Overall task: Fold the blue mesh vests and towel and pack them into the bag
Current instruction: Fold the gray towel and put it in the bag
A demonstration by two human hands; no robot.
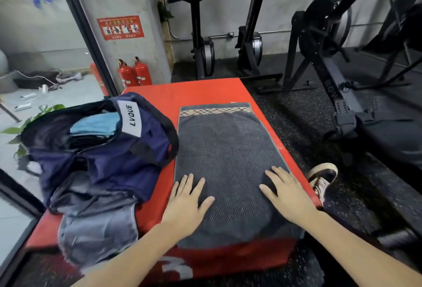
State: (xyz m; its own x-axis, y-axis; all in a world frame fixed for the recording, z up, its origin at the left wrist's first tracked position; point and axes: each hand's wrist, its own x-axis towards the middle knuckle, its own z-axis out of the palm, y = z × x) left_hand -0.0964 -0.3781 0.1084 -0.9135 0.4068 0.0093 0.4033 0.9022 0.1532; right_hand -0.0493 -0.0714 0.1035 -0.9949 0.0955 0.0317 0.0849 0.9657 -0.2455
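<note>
Head view. A grey towel (228,161) is laid flat along a red box (205,91), its patterned band at the far end and its near edge draped just over the box's front. The left hand (186,202) is pressed flat on the towel's near left part, fingers straight and spread, nothing held. The right hand (285,192) is pressed flat on the towel's near right part, close to the edge, fingers straight and slightly spread, nothing held.

A navy bag (127,143) is seen just left of the towel, touching its left edge at the far half; it is labelled "LVQUE" and lies open. Blue folded fabric (96,124) is seen inside the bag's opening; whether it is mesh cannot be told. Grey cloth (98,225) is bunched at the bag's near side, left of the towel.

A shoe (322,178) is seen on the floor right of the towel. Two fire extinguishers (134,73) are stood beyond the towel, against a pillar. Rowing machines (324,42) are stood beyond and right of it.
</note>
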